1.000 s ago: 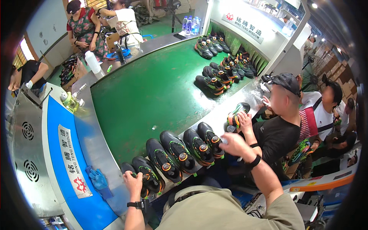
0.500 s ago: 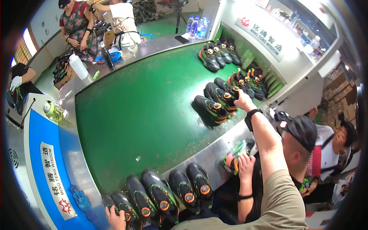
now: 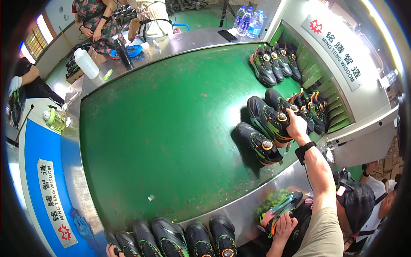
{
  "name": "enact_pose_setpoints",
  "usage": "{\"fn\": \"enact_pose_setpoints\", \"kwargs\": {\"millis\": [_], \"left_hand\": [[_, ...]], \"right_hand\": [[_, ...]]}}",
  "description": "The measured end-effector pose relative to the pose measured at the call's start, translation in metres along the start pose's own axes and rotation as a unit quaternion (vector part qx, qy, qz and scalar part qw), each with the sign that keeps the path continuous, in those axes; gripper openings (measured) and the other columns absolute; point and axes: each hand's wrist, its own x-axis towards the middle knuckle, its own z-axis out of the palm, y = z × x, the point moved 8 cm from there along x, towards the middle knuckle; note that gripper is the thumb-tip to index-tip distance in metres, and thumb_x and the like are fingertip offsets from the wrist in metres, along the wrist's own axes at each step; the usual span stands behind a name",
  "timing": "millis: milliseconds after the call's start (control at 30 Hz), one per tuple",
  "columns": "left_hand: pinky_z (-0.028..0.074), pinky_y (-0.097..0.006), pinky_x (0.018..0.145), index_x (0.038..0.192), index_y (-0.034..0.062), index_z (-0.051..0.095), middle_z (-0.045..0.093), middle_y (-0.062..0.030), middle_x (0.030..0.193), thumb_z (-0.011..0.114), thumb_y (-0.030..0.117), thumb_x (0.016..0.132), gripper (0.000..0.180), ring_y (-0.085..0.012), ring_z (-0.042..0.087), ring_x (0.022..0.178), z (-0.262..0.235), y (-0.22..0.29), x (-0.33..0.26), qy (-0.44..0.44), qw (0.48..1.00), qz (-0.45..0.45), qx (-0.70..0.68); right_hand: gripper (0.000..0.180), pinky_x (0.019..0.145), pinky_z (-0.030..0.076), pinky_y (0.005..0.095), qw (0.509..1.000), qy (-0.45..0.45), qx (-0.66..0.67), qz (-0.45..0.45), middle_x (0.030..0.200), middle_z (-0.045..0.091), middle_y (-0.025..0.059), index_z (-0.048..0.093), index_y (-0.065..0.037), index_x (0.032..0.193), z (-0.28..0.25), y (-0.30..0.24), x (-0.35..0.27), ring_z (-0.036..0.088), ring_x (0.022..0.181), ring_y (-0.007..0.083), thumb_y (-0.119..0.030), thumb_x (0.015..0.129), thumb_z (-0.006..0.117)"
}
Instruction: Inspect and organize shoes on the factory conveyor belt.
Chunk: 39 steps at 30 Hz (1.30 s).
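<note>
My right hand (image 3: 297,125) reaches across the green belt, its fingers closed at the collar of a black sneaker (image 3: 266,115) with green trim and an orange dial. Close beside it on the belt stand another black sneaker (image 3: 252,136), on the near side, and a third (image 3: 276,97), on the far side. At the lower left edge my left hand (image 3: 113,251) shows only its fingers, curled at the collar of a sneaker (image 3: 127,243). That sneaker belongs to a row of several similar black ones (image 3: 169,233) along the near edge, partly cut off by the frame.
More sneakers (image 3: 265,64) stand by the machine's strip-curtained opening (image 3: 314,68). At right a co-worker's hand (image 3: 284,229) holds a shoe with a colourful sole (image 3: 278,212). Bottles (image 3: 246,21), a phone (image 3: 227,35) and a blue glove (image 3: 82,225) lie around the metal rim (image 3: 188,43).
My viewpoint has shifted, so the belt's shoes sit farther right in view and the near row lower. My left hand is now mostly out of frame. Both hands remain at their sneakers.
</note>
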Motion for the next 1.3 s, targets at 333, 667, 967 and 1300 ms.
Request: {"fn": "enact_pose_setpoints", "kwargs": {"millis": [333,667,967,1300], "left_hand": [[0.040,-0.050,0.106,0.123,0.0026,0.060,0.055,-0.0246,0.134,0.061,0.025,0.085,0.044,-0.0447,0.051,0.123,0.014,-0.013,0.003,-0.004,1.000,0.013,0.025],[0.040,-0.053,0.105,0.120,-0.0020,0.057,0.053,-0.0283,0.132,0.059,0.028,0.085,0.046,-0.0470,0.050,0.121,0.020,-0.016,0.007,-0.010,1.000,0.025,0.007],[0.043,-0.048,0.103,0.119,0.0018,0.060,0.056,-0.0249,0.131,0.062,0.023,0.087,0.038,-0.0433,0.053,0.121,0.007,-0.006,0.004,0.021,1.000,0.004,0.013],[0.047,-0.046,0.098,0.118,0.0073,0.063,0.063,-0.0193,0.125,0.065,0.033,0.090,0.038,-0.0392,0.060,0.113,0.002,-0.005,0.003,0.080,0.996,0.027,0.030]], "right_hand": [[0.024,0.080,0.053,0.0504,0.990,0.087,0.106,0.018,0.096,0.072,0.0208,0.060,-0.012,0.111,0.006,-0.119,0.183,0.069,0.094,0.0403,-0.014,0.088,0.056],[0.031,0.088,0.053,0.0515,0.966,0.161,0.200,0.002,0.107,0.068,0.0253,0.056,-0.005,0.118,0.078,-0.129,0.247,0.066,0.100,0.0433,-0.020,0.091,0.056],[0.046,0.084,0.053,0.0481,0.988,0.011,0.066,-0.137,0.104,0.068,0.0193,0.065,-0.004,0.105,0.023,-0.171,0.116,0.065,0.098,0.0382,-0.041,0.079,0.072],[0.061,0.078,0.057,0.0416,0.969,-0.226,0.018,-0.098,0.086,0.072,0.0205,0.073,0.000,0.095,0.039,-0.113,-0.040,0.071,0.081,0.0338,-0.043,0.053,0.085]]}}
